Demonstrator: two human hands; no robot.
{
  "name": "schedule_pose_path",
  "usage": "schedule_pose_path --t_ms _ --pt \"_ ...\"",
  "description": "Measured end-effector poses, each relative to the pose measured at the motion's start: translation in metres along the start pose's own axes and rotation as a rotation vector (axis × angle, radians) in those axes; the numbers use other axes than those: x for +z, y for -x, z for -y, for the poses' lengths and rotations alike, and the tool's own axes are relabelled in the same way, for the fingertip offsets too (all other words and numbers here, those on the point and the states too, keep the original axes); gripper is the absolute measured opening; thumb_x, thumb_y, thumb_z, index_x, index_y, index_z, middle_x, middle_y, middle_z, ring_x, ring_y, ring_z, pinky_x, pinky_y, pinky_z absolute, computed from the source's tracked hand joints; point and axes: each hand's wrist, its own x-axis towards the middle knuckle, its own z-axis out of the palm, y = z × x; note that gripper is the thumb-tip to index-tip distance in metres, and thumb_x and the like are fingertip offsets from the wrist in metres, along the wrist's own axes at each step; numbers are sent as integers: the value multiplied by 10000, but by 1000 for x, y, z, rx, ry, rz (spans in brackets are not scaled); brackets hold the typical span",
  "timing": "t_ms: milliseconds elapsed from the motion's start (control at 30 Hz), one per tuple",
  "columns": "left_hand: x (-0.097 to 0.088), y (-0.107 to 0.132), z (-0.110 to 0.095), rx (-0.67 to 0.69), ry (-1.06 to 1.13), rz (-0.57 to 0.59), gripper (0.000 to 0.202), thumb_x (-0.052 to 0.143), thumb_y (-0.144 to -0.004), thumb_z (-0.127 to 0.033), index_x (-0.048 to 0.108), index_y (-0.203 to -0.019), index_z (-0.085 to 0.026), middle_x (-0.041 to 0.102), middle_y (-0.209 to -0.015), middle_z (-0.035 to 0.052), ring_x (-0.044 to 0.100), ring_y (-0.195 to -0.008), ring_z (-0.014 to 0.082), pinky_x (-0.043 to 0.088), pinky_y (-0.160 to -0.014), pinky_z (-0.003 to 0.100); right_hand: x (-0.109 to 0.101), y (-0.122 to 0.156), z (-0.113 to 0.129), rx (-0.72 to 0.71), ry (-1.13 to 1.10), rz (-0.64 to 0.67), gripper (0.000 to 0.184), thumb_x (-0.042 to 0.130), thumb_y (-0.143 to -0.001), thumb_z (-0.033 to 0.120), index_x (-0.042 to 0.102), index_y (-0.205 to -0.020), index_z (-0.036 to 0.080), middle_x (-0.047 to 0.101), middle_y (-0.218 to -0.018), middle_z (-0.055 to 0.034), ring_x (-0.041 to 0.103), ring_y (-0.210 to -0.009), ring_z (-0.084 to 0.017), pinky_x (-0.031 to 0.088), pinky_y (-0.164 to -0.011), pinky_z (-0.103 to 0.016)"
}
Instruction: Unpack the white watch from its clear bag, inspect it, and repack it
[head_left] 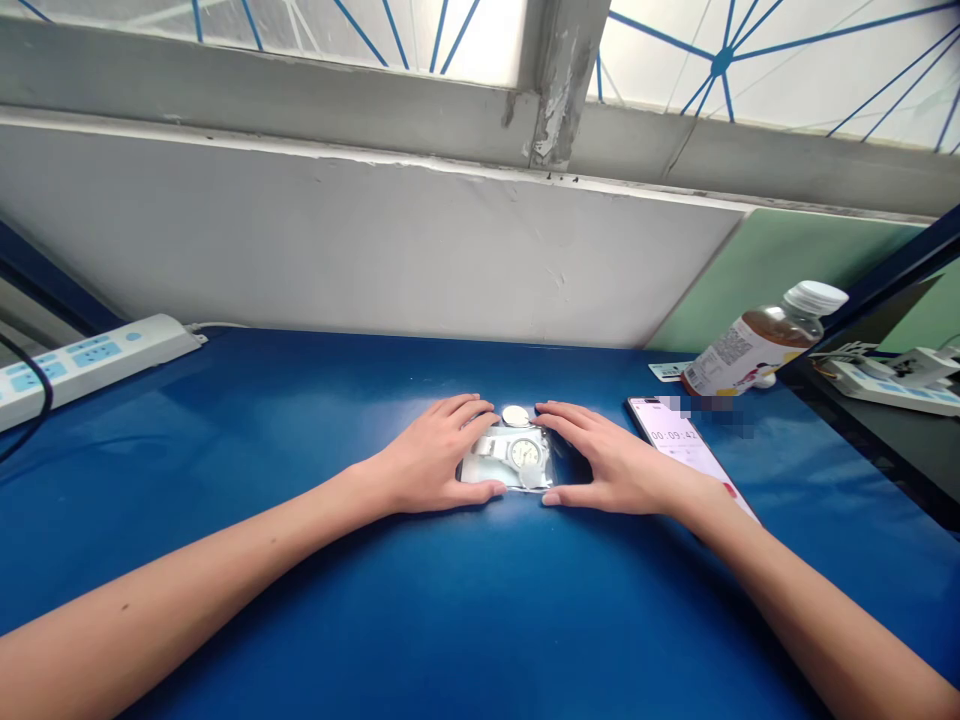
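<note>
A clear plastic bag point(510, 462) with a white wristwatch point(523, 452) inside lies flat on the blue table point(300, 420). A small round silver disc point(515, 415) sits at its far edge. My left hand point(435, 455) rests on the bag's left side, fingers curved over it and thumb along the near edge. My right hand point(607, 462) presses the bag's right side the same way, fingers together and thumb pointing at the left thumb.
A phone point(686, 445) showing a running timer lies just right of my right wrist. A tilted bottle point(761, 340) with a white cap leans at the back right beside a card. A white power strip point(90, 358) lies at the far left. A wall rises behind.
</note>
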Motion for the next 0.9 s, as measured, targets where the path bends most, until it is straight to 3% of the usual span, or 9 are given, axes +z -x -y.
schedule_pose_path --t_ms 267,633,900 --pt "0 0 -1 -5 22 -16 768 686 -784 -634 500 -1379 -185 525 -1423 160 408 -1372 398 347 -1126 549 1 0 -1 -12 -13 -20 891 653 -785 694 417 -1495 210 411 -1556 -170 386 -1422 -384 385 -1129 -560" --pt "1 1 -1 -4 -2 -14 723 619 -864 -583 479 -1423 -147 503 -1459 186 392 -1396 393 350 -1125 546 -1 1 0 -41 31 -18 954 650 -776 706 381 -1519 172 401 -1560 -186 384 -1420 -388 379 -1127 -566" --pt "0 1 -1 0 -5 3 671 545 -904 -577 493 -1407 -136 507 -1456 183 390 -1398 389 341 -1129 541 -2 -2 6 -156 29 -93 678 686 -837 492 514 -1434 219 594 -1414 -134 560 -1285 -349 455 -1064 -524"
